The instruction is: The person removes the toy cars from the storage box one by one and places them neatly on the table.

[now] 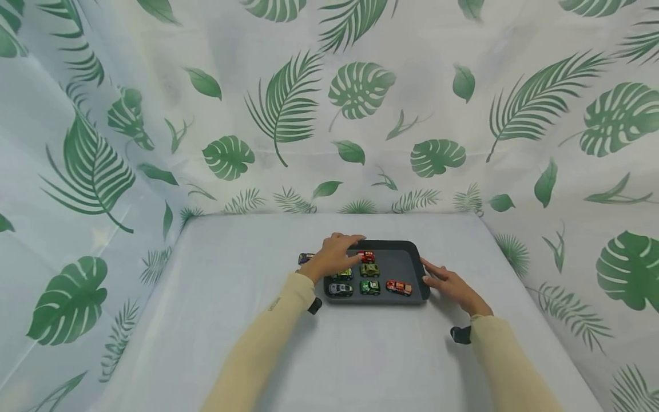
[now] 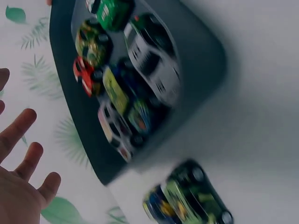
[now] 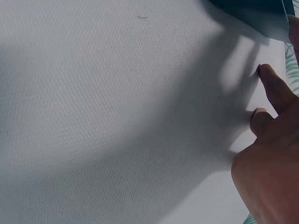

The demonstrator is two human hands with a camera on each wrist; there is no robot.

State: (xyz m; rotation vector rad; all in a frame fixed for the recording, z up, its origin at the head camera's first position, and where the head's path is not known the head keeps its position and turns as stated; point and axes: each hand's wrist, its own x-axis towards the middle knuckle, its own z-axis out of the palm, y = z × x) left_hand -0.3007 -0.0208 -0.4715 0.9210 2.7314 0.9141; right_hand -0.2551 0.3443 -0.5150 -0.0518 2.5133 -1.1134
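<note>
A dark grey tray (image 1: 407, 249) holds several toy cars, among them a silver car (image 1: 340, 289), a green car (image 1: 369, 287), an orange-red car (image 1: 399, 288), a camouflage car (image 1: 369, 270) and a red car (image 1: 366, 256). My left hand (image 1: 332, 256) hovers over the tray's left side, fingers extended and spread, partly hiding cars beneath. In the left wrist view its fingers (image 2: 32, 154) hold nothing. At the tray's right wall, my right hand (image 1: 455, 289) rests with its fingertips against the side. Two of its lower fingers (image 3: 278, 91) lie low near the table in the right wrist view.
Outside the tray's left edge sits a purple car (image 1: 306, 258). A dark green camouflage car (image 2: 196, 191) also stands outside, beside a blue one. The white table (image 1: 360, 355) meets leaf-printed curtains (image 1: 309, 114) at the back and sides.
</note>
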